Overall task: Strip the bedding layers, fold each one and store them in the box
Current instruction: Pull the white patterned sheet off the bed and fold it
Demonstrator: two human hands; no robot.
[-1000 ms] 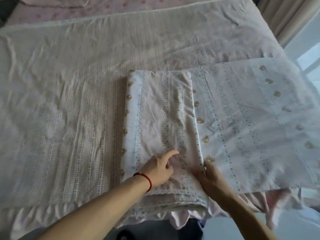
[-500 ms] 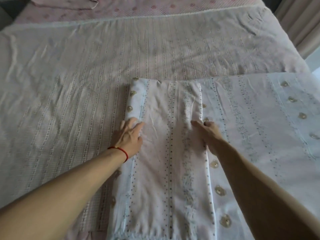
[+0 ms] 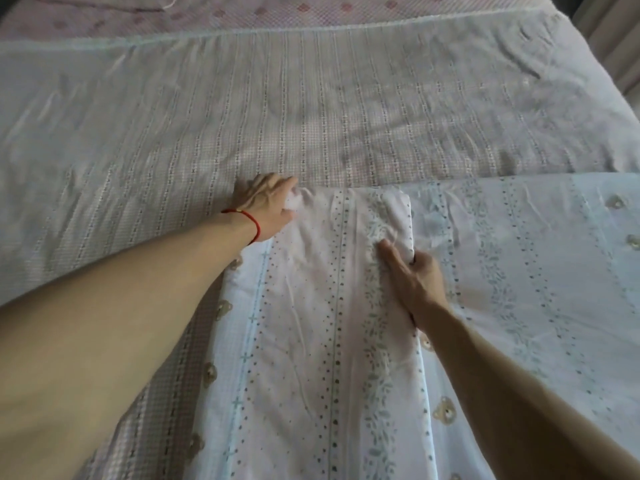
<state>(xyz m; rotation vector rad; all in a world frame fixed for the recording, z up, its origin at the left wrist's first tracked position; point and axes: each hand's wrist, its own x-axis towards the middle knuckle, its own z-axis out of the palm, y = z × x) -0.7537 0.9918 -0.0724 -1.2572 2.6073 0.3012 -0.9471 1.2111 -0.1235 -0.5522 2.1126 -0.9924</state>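
A white sheet (image 3: 519, 271) printed with dots, leaves and small bears lies on the bed, its left part folded over into a long strip (image 3: 311, 323). My left hand (image 3: 265, 206), with a red cord at the wrist, grips the strip's far left corner, where the cloth bunches against the fingers. My right hand (image 3: 414, 275) holds the strip's right edge near the far end, one finger lying on top and the others tucked under the fold. The box is not in view.
Under the white sheet a checked, striped bed cover (image 3: 311, 109) spreads across the whole bed. A pink patterned layer (image 3: 277, 10) shows at the head end. A curtain (image 3: 620, 36) hangs at the far right beside the bed.
Both hands have slid away from me along the folded strip, from its near end to its far end. The left hand now holds the far left corner.
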